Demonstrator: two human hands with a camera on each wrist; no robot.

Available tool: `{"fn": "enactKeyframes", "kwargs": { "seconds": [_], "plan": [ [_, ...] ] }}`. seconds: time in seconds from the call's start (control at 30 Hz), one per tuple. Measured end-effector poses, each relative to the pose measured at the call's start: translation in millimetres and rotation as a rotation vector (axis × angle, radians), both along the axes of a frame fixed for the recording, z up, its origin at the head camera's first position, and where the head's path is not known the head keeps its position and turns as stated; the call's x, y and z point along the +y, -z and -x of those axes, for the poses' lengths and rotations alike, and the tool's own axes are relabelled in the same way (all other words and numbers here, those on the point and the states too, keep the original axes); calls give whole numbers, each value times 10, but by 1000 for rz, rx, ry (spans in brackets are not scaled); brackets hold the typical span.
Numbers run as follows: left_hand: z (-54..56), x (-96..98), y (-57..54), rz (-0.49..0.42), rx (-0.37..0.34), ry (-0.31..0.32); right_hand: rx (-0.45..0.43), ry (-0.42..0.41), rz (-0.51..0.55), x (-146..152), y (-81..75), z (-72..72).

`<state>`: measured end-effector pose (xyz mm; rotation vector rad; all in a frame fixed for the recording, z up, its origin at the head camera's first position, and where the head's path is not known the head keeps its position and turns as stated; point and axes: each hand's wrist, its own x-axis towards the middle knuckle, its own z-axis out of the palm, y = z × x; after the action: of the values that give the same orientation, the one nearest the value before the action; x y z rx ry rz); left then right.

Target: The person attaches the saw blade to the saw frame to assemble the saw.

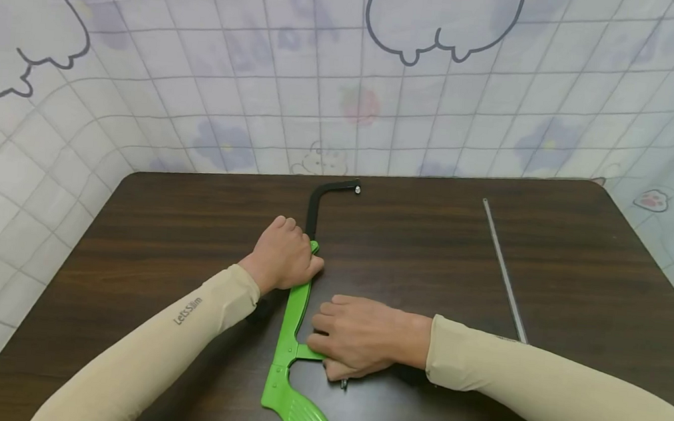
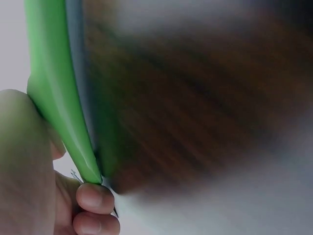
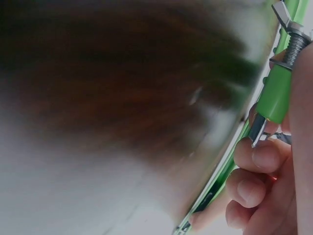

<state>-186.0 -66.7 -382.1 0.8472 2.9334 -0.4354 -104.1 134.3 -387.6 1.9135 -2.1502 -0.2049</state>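
A green hacksaw frame point(image 1: 289, 327) lies on the dark wooden table, its ribbed handle toward me. Its black bar point(image 1: 313, 212) reaches away and bends right at the far end, where a small metal pin shows. My left hand point(image 1: 285, 256) grips the upper green part near the black bar. At the short side arm above the handle, my right hand point(image 1: 359, 336) has its fingers curled round the end fitting. The right wrist view shows that green sleeve point(image 3: 275, 95) with a spring and a wing nut point(image 3: 282, 14). No blade spans the frame.
A thin grey strip, like a saw blade point(image 1: 502, 268), lies on the table point(image 1: 597, 260) to the right, its near end hidden behind my right sleeve. A tile-patterned cloth point(image 1: 288, 86) hangs behind and beside the table.
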Motion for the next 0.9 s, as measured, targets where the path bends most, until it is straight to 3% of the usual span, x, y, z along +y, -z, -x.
{"fn": "enactKeyframes", "kwargs": {
  "seconds": [0.4, 0.9],
  "plan": [
    [-29, 106, -7, -43, 7, -38, 23, -9, 38, 173, -3, 10],
    [-30, 182, 16, -74, -11, -82, -63, 49, -31, 244, 3, 2]
  ]
}}
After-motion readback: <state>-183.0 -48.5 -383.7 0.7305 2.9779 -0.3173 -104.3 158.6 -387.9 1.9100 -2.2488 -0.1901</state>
